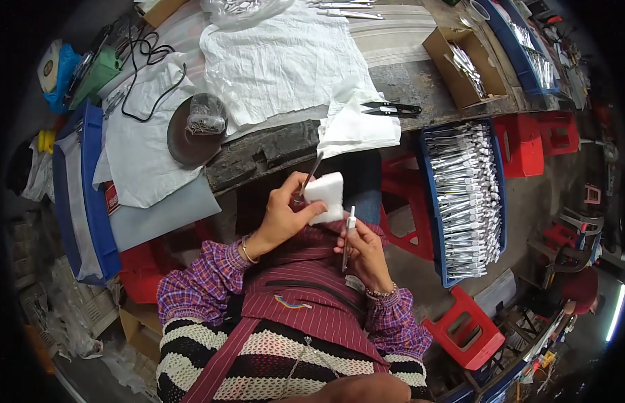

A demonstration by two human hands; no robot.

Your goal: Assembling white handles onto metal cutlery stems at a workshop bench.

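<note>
Above my lap, my left hand [283,213] grips a folded white cloth pad [329,191] between thumb and fingers. A slim dark metal piece [313,168] sticks up from the same hand; its kind is unclear. To the right, my right hand [368,254] is closed around a slender silver tool with a white tip [351,223], held upright and apart from the pad. Beyond both hands, a white cloth [359,134] hangs over the bench edge. Black-handled snips [393,108] lie partly on that cloth.
A blue bin [447,274] full of similar slim tools stands at right, beside red stools [465,329]. On the bench are a cardboard box [441,59], a white sheet [279,64] and a dark round disc [188,149] bearing bagged metal parts. A blue crate [94,195] stands left.
</note>
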